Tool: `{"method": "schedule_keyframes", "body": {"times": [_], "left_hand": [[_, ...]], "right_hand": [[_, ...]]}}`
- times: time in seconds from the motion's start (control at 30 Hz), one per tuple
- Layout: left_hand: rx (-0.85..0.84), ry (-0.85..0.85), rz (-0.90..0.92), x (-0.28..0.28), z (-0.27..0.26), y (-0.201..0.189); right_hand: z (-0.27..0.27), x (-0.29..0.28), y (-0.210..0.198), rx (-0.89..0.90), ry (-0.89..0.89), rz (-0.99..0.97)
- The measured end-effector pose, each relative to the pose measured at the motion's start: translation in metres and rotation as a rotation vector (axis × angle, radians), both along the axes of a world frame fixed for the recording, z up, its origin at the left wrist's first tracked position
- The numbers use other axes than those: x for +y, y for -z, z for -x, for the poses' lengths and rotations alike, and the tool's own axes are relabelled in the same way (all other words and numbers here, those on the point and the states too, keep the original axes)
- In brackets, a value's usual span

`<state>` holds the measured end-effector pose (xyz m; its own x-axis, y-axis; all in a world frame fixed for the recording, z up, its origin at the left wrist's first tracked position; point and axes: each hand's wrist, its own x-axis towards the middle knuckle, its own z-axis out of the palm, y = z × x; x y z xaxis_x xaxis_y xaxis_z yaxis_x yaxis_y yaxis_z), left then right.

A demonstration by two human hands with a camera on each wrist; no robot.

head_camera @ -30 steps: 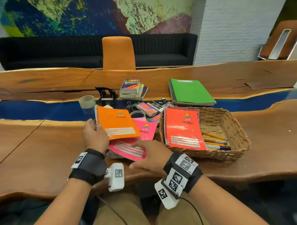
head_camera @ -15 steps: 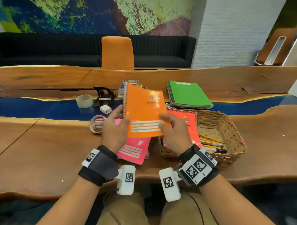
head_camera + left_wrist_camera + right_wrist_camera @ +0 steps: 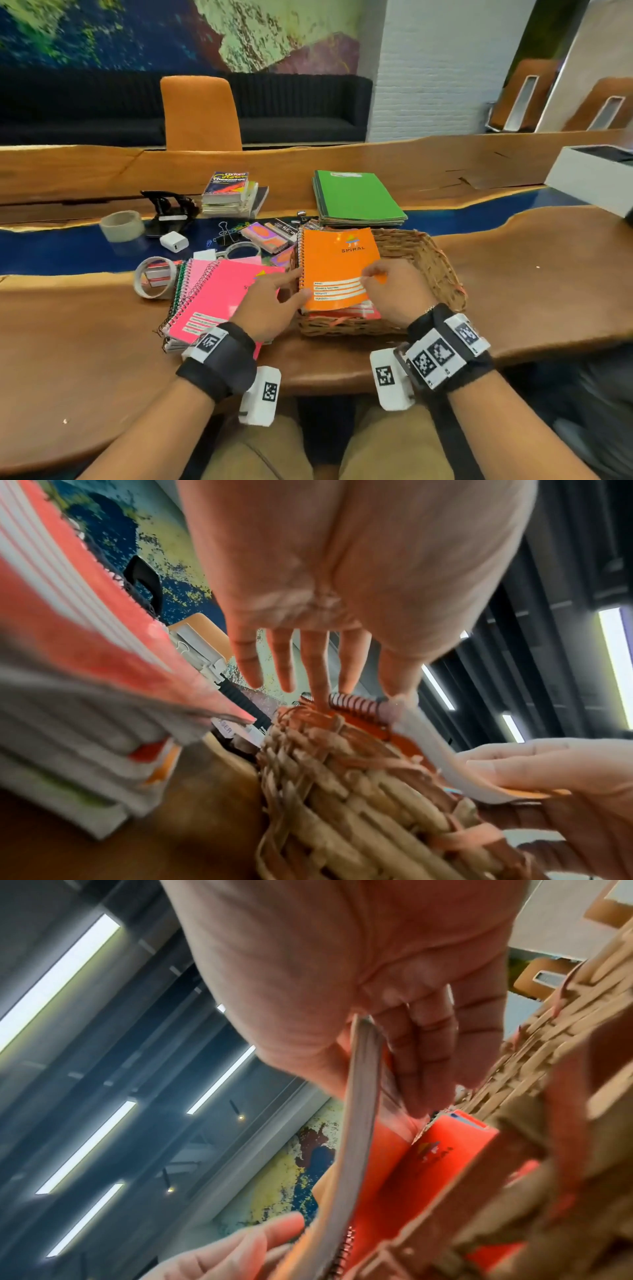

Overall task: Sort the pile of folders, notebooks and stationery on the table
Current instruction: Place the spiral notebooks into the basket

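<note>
The orange notebook [image 3: 337, 270], pinched by the right hand [image 3: 390, 294] and steadied by the flat-fingered left hand [image 3: 270, 305], should be lowered squarely onto the basket [image 3: 435, 267].

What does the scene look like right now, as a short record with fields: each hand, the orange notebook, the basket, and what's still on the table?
left hand: fingers straight, tips at the spiral edge of the orange notebook
right hand: pinches the notebook's right edge between thumb and fingers
orange notebook: tilted, over a red notebook in the basket
basket: wicker, on the wooden table
left of basket: pink notebook atop a spiral-bound stack
behind: green folders, book stack, tape roll
</note>
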<state>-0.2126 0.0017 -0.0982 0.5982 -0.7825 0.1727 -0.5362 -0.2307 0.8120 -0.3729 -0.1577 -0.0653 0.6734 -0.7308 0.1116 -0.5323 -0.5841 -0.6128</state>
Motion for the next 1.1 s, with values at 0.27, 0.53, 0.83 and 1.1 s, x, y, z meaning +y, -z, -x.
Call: {"method": "schedule_keyframes", "body": {"times": [0.27,0.53,0.83,1.1], "left_hand": [[-0.436,0.141,-0.386,-0.002,-0.004,0.010],[-0.507,0.042,-0.300,0.006,-0.005,0.006],[-0.487,-0.365,-0.712,0.054,-0.055,-0.005],[-0.468,-0.563,-0.790,0.083,-0.066,0.002]], "right_hand": [[-0.003,-0.002,0.018,0.340,-0.057,-0.058],[-0.014,0.022,0.008,0.316,-0.120,0.147],[-0.042,0.074,-0.003,-0.024,-0.435,0.065],[-0.076,0.102,0.015,0.079,-0.562,0.094]]}}
